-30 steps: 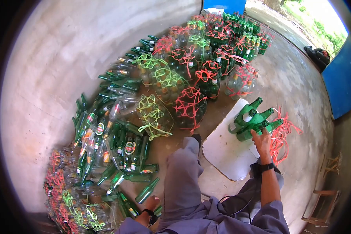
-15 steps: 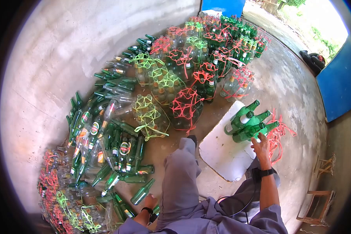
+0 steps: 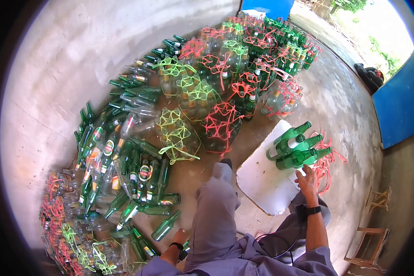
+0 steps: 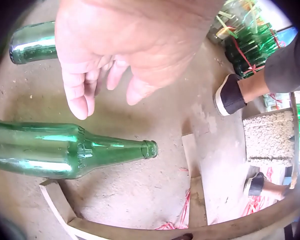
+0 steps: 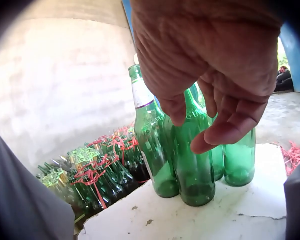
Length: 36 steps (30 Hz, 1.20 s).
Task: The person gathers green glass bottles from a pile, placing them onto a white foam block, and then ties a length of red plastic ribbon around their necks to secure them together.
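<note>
Several green glass bottles [image 3: 295, 158] stand grouped on a white slab [image 3: 264, 193] at the right. My right hand [image 3: 308, 180] is just in front of the nearest bottle [image 5: 194, 172], its fingers loosely bent and holding nothing. In the right wrist view, thumb and fingers overlap that bottle's upper part. My left hand [image 4: 132, 47] hangs low at my left side with relaxed fingers and nothing in them. Below its fingertips in the left wrist view, a green bottle [image 4: 65, 150] lies on the floor; another lying bottle [image 4: 34, 44] is partly hidden behind the hand.
Loose bottles [image 3: 108, 152] lie heaped along the wall at the left. Bundles tied with red and green strapping [image 3: 223, 126] stand further back. Red strips [image 3: 324, 170] lie beside the slab. A wooden frame [image 3: 370, 248] and a blue door [image 3: 398, 101] are at the right.
My right hand has let go of the nearest bottle's neck and drawn back slightly towards me. My left hand stays low at the left. The standing bottles keep their places on the slab.
</note>
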Tool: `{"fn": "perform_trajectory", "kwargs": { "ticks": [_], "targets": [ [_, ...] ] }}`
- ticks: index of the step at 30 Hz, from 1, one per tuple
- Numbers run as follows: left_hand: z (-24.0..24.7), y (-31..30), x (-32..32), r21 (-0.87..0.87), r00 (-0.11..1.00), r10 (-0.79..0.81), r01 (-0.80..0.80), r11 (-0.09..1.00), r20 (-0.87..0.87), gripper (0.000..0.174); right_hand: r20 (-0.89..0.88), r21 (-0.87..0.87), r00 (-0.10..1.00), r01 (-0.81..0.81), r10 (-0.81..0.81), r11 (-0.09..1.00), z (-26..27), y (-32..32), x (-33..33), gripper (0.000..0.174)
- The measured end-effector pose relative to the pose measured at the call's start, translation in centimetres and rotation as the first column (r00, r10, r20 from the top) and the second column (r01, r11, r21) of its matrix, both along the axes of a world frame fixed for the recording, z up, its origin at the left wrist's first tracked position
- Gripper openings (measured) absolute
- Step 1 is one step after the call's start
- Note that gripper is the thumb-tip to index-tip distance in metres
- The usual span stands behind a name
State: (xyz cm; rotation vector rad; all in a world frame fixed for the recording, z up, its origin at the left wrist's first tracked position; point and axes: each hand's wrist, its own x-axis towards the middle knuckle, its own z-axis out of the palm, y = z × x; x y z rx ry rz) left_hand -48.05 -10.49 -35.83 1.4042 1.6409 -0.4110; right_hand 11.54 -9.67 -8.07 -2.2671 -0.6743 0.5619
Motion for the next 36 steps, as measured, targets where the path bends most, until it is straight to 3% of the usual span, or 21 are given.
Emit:
{"fn": "perform_trajectory", "kwargs": {
  "ticks": [9, 11, 13, 19, 26, 30, 32, 36],
  "targets": [
    [-4.4, -2.6, -2.9, -0.089, 0.981, 0.191, -0.191, 0.977, -0.011, 0.043, 0.009, 0.02, 1.0, 0.014, -0.014, 1.0, -0.3, 0.2, -1.7, 0.063],
    [-3.5, -2.9, -3.4, 0.052, 0.995, 0.076, -0.073, 0.996, -0.065, 0.043, -0.009, -0.028, 1.0, 0.015, -0.016, 0.999, -0.9, 0.0, -1.1, 0.063],
    [-3.5, -3.6, -4.5, 0.11, 0.988, 0.153, -0.154, 0.982, 0.013, 0.034, -0.06, -0.052, 0.998, 0.018, -0.021, 0.998, -0.6, 0.1, -1.4, 0.064],
    [0.7, -3.6, -6.1, 0.068, 0.946, 0.276, -0.268, 0.961, -0.17, 0.03, -0.048, -0.115, 0.998, -0.043, 0.038, 0.992, 0.0, 0.3, -2.5, 0.064],
    [0.9, -2.9, -7.8, 0.308, 0.91, 0.358, -0.287, 0.907, -0.206, 0.031, -0.07, -0.138, 0.997, -0.029, 0.02, 0.99, -1.5, -0.4, -2.0, 0.061],
    [2.2, 0.3, -5.9, 0.489, 0.961, 0.243, -0.151, 0.859, -0.13, 0.037, -0.085, -0.146, 0.995, -0.06, 0.048, 0.988, -2.0, -0.7, -1.9, 0.059],
    [1.9, 2.3, -4.9, 0.614, 0.96, 0.163, 0.012, 0.79, -0.229, 0.043, -0.132, -0.122, 0.991, -0.032, 0.016, 0.992, -2.1, -0.7, -2.1, 0.058],
    [1.2, 5.3, -4.2, 0.477, 0.968, 0.067, 0.058, 0.877, -0.241, 0.048, -0.117, -0.141, 0.992, -0.071, 0.055, 0.987, -1.4, -0.5, -3.3, 0.055]
  ]
}}
